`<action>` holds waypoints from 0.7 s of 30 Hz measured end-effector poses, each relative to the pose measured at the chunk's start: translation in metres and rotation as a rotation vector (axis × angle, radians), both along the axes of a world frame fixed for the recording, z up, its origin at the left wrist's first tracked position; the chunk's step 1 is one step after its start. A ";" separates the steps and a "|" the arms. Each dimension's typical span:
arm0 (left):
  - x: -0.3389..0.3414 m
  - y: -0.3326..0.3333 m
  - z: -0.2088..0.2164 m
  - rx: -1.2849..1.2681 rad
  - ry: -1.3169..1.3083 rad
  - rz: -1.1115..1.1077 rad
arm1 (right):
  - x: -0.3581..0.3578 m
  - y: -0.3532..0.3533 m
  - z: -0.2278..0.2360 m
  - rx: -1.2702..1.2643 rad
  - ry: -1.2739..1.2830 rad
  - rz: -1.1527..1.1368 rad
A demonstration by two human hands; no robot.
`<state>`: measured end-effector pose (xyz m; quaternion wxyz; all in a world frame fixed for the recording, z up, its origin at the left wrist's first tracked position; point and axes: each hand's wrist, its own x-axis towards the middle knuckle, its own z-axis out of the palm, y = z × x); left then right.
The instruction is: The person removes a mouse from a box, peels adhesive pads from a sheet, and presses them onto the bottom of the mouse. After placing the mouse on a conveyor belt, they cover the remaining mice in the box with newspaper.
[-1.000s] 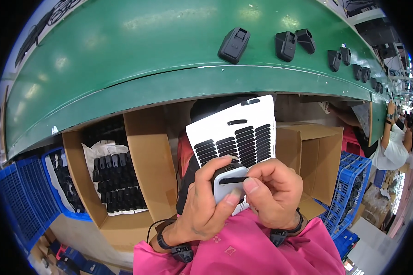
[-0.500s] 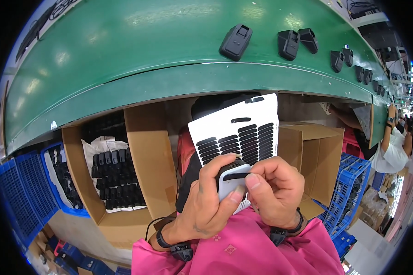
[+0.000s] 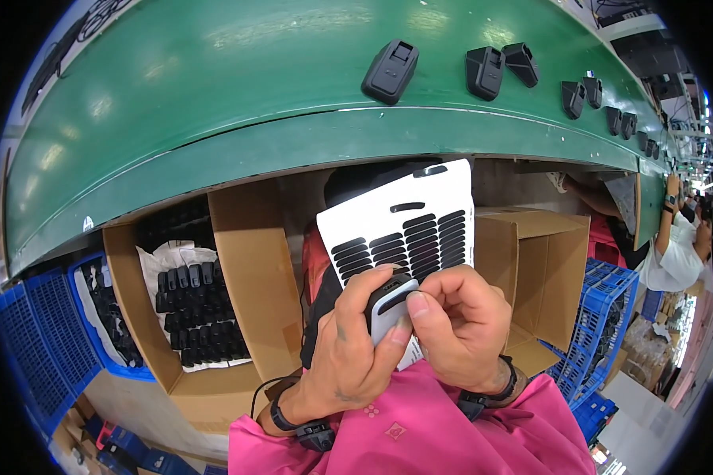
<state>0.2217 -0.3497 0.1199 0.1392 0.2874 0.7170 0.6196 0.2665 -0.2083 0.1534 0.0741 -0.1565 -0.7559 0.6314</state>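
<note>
Both hands at 6 o'clock of frame, wrapped around a small white-and-black rounded plastic device (image 3: 390, 305). Left hand (image 3: 348, 356) cupping it from the 9 o'clock side, fingers curled over its top; right hand (image 3: 461, 328) closed in from 3 o'clock, thumb (image 3: 408, 317) pressing flat on its face. Since a second ago: right thumb shifted down onto the device front, grip tightened, device tilted slightly toward the body; looks like a black pad being pressed on, judged only from the thumb pose. White sticker sheet with rows of black oblong pads (image 3: 404, 229) pinned behind the device, standing up toward 12 o'clock, barely moved. Green conveyor belt (image 3: 214, 103) across the top, black plastic housings (image 3: 390, 71) riding it at 12 to 2 o'clock. Open cardboard box of black parts (image 3: 190, 309) at 9 o'clock, empty-looking cardboard box (image 3: 539, 277) at 3 o'clock, blue plastic crates (image 3: 32, 340) far left. Co-worker's arm (image 3: 673, 237) at 3 o'clock edge.
</note>
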 end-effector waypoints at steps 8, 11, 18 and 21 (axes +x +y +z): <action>0.000 0.003 -0.001 -0.034 0.110 0.030 | -0.001 0.002 -0.001 0.029 -0.017 -0.010; 0.007 -0.003 0.002 0.123 -0.390 0.029 | -0.001 0.018 -0.008 -0.108 -0.116 0.068; 0.003 -0.002 0.004 0.211 -0.613 -0.067 | 0.003 0.023 -0.004 -0.381 -0.221 0.087; 0.005 -0.008 0.007 0.221 -0.628 -0.005 | -0.003 0.018 -0.003 -0.307 -0.199 0.136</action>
